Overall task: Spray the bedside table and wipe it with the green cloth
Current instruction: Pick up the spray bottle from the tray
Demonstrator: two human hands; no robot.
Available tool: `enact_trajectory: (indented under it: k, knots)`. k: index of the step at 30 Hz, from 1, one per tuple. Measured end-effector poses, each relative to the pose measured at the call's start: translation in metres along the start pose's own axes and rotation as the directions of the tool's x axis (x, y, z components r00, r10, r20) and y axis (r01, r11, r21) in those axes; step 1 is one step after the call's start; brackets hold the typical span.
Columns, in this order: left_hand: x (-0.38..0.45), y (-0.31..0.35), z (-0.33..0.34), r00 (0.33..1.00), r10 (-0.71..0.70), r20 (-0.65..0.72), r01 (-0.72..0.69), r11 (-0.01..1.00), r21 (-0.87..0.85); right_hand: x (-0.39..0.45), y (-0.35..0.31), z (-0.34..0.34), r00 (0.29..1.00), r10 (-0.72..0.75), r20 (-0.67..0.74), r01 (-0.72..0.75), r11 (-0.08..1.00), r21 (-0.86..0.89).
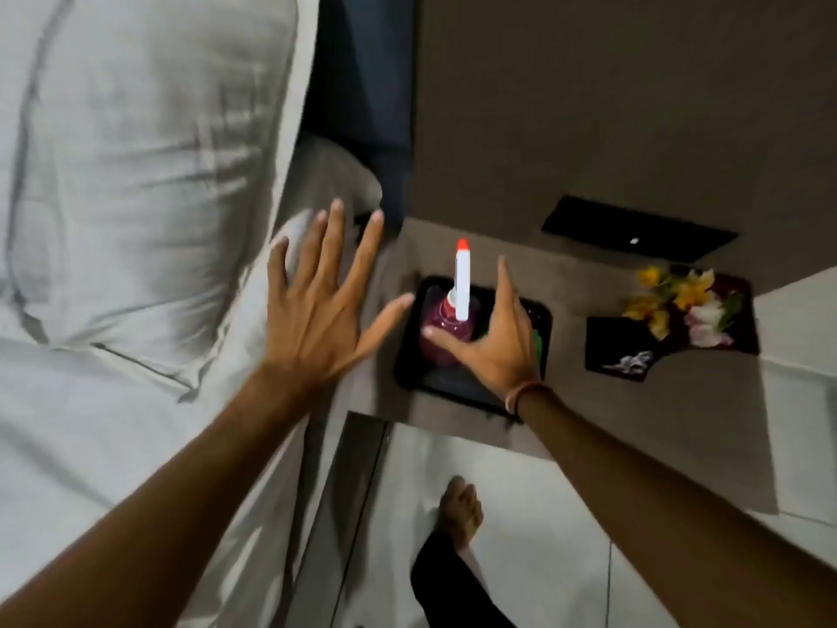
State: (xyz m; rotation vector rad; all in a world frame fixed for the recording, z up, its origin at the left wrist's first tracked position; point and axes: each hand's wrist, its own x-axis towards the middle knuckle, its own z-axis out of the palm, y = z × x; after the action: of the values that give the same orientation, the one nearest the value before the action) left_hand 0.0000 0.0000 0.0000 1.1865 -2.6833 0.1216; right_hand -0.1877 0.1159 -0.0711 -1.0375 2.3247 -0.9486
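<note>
A spray bottle (446, 330) with pink liquid, a white head and an orange nozzle tip stands in a black tray (453, 387) on the brown bedside table (589, 401). My right hand (496, 344) is spread around the bottle's right side, thumb against its front, fingers apart, not closed on it. A sliver of the green cloth (537, 344) shows in the tray, mostly hidden behind that hand. My left hand (317, 305) hovers open with fingers splayed, left of the tray, over the bed's edge.
A white pillow (136, 174) and bedding fill the left. On the table lie a black flat device (634, 235) at the back and a dark tray with yellow and pink flowers (679, 305) at the right. My bare foot (459, 509) stands on the pale floor below.
</note>
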Motion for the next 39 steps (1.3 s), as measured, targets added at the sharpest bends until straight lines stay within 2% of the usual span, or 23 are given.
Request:
enact_trajectory:
  k: [4,8,12,14,16,19,23,26,31,34,39]
  knots:
    - [0.033,-0.002,0.020,0.998,-0.060,0.032,0.062,0.997,-0.051,0.052,-0.017,0.030,0.996,-0.079,0.045,0.068,0.978,0.196]
    - [0.030,-0.009,0.025,0.995,-0.098,0.018,0.100,0.992,-0.073,0.047,-0.035,0.045,0.972,-0.142,-0.189,0.180,0.963,0.200]
    - [0.019,0.001,0.017,0.995,-0.093,0.026,0.095,0.992,-0.086,-0.005,-0.037,0.021,0.901,-0.091,-0.423,0.201,0.954,0.223]
    - [0.006,0.018,0.014,0.996,-0.067,0.057,0.074,0.988,-0.133,-0.052,-0.018,0.004,0.882,-0.018,-0.471,0.163,0.949,0.269]
    - [-0.010,0.033,0.015,0.997,-0.030,0.074,0.040,0.990,-0.135,-0.102,0.009,-0.011,0.865,0.114,-0.489,0.078,0.932,0.355]
    - [-0.041,0.054,0.019,0.990,0.060,0.128,-0.039,0.986,-0.162,-0.170,0.059,-0.031,0.755,0.328,-0.567,-0.095,0.911,0.401]
    - [-0.074,0.066,0.027,0.970,0.127,0.209,-0.093,0.981,-0.169,-0.216,0.106,-0.050,0.711,0.418,-0.566,-0.247,0.901,0.357]
    - [-0.089,0.068,0.030,0.954,0.156,0.258,-0.119,0.981,-0.156,-0.223,0.123,-0.053,0.696,0.395,-0.599,-0.261,0.917,0.301]
    - [-0.104,0.065,0.030,0.955,0.172,0.241,-0.140,0.980,-0.142,-0.215,0.116,-0.043,0.722,0.300,-0.623,-0.232,0.954,0.190]
    - [-0.104,0.058,0.023,0.963,0.155,0.220,-0.129,0.983,-0.127,-0.202,0.091,-0.035,0.787,0.144,-0.600,-0.034,0.981,0.190]
    - [-0.088,0.031,0.014,0.983,0.082,0.163,-0.072,0.995,-0.068,-0.137,0.026,-0.018,0.863,-0.009,-0.506,0.232,0.896,0.379]
